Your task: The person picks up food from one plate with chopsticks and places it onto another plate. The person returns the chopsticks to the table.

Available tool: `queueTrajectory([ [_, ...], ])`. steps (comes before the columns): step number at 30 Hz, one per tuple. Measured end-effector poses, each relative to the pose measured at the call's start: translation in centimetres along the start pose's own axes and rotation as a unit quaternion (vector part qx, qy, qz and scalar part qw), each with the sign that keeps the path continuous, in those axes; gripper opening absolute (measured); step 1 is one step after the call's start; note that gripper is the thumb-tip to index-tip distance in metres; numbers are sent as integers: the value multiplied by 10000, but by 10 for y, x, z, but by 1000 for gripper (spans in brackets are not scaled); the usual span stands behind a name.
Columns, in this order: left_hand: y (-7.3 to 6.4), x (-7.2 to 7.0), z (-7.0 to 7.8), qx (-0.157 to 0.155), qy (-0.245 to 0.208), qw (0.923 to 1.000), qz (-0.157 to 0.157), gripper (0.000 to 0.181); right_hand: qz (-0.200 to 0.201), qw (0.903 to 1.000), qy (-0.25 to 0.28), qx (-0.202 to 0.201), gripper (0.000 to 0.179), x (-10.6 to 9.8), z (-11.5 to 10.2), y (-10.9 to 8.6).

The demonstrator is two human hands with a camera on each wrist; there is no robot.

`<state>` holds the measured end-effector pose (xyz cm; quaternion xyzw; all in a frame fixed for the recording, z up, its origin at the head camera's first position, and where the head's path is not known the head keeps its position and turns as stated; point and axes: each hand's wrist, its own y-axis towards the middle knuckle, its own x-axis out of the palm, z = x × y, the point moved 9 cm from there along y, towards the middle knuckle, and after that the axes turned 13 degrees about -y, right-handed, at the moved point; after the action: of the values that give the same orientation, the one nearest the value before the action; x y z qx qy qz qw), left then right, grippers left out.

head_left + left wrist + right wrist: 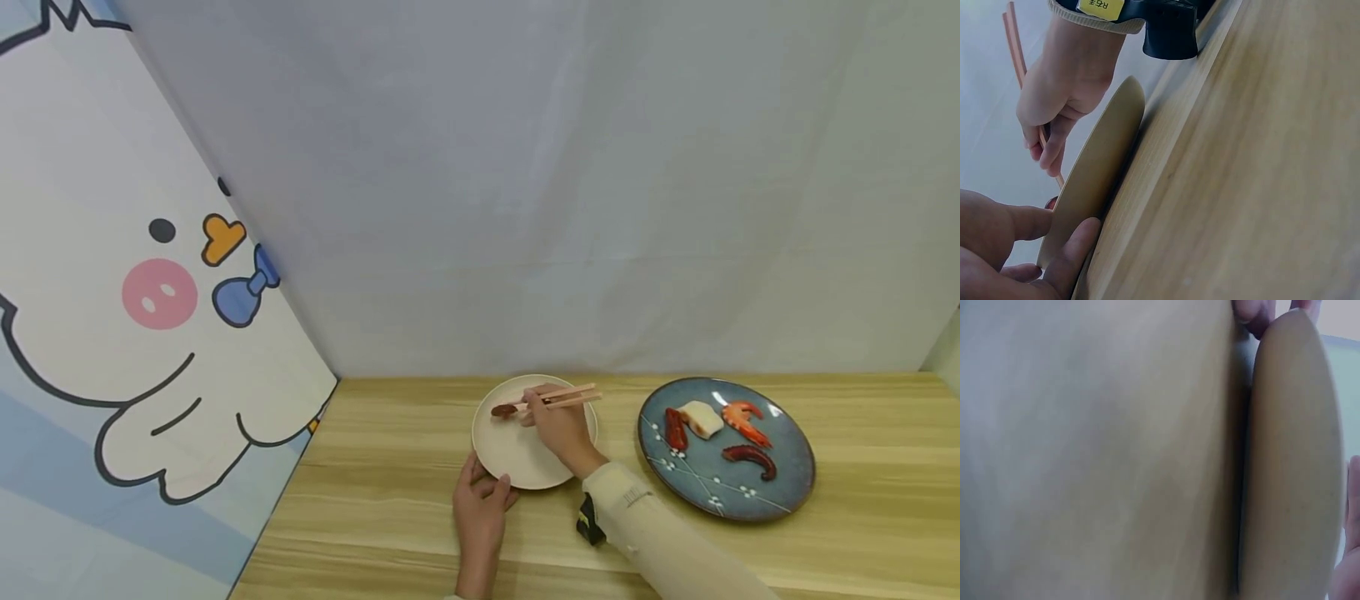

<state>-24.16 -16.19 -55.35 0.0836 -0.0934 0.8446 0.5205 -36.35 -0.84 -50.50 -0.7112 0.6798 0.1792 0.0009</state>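
Note:
My right hand (561, 427) holds a pair of light wooden chopsticks (573, 396) above the cream plate (528, 477). At their tips, over the left half of that plate, is a small dark reddish-brown piece of food (504, 411). My left hand (482, 507) grips the plate's near-left rim. In the left wrist view its thumb (1077, 247) lies against the outer wall, with another finger at the rim. The right wrist view shows mostly the plate's outer side (1294, 475), with left fingertips (1254, 315) at its far end.
Right of my right arm stands a blue plate (690, 492) with a shrimp (745, 422), a curled tentacle (752, 458), a white piece (702, 419) and a red piece (676, 429). A grey curtain (570, 208) hangs behind the wooden table (375, 467); a cartoon-printed panel (90, 208) stands left.

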Motion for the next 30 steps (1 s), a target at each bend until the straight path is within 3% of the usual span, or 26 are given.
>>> queueTrajectory([
  [5,0,-1,-1,51,38,10000,10,70,342,9980,392,351,19,-6,8,-3],
  [17,-1,0,-1,40,-34,10000,39,70,504,9936,625,792,23,-12,17,-7],
  [30,2,-1,-3,54,-13,10000,26,70,763,9815,1020,1427,25,-21,34,-11],
])
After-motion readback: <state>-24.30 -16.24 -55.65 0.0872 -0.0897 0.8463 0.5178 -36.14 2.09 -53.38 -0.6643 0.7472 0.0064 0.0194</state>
